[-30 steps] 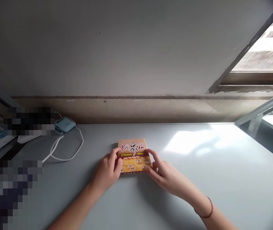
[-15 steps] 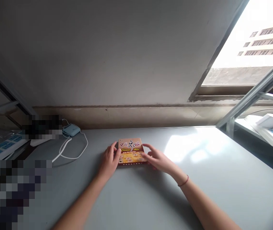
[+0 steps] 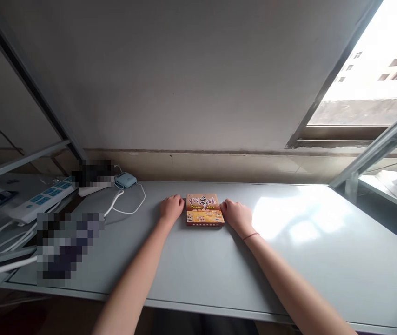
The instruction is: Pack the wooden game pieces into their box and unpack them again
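Observation:
A flat orange Chinese chess box (image 3: 204, 210) lies on the grey table (image 3: 198, 260), near the far wall. My left hand (image 3: 171, 207) rests against the box's left side with fingers curled. My right hand (image 3: 236, 215) rests against its right side, a thin red band on that wrist. Both arms are stretched far forward. The box stays flat on the table, closed.
A small blue device (image 3: 126, 179) with a white cable (image 3: 129, 204) sits at the back left. A white power strip (image 3: 41, 201) and more cables lie on the neighbouring surface to the left. A metal frame post (image 3: 369, 158) and window stand at the right.
The view has pulled back and my arms now reach further out. My hands have shifted from on top of the box to its two sides.

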